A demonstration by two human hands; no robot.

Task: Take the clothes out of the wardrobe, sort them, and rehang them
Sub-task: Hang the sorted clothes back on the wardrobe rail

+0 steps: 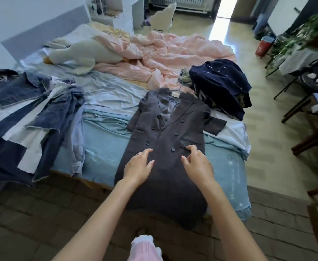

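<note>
On the bed's [101,129] near edge a dark grey double-breasted coat [165,132] lies flat, hem hanging over. Left hand [138,167] rests on it, fingers relaxed. Right hand [197,162], fingers bent, seems to hold nothing.

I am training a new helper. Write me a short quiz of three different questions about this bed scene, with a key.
1. True or false: the grey coat lies flat on the bed, front side up.
2. Which pile is on the coat's right? A: denim pile. B: navy pile.
3. Fill in: the left hand and right hand are both over the ____.

Key: 1 true; 2 B; 3 coat.
</note>
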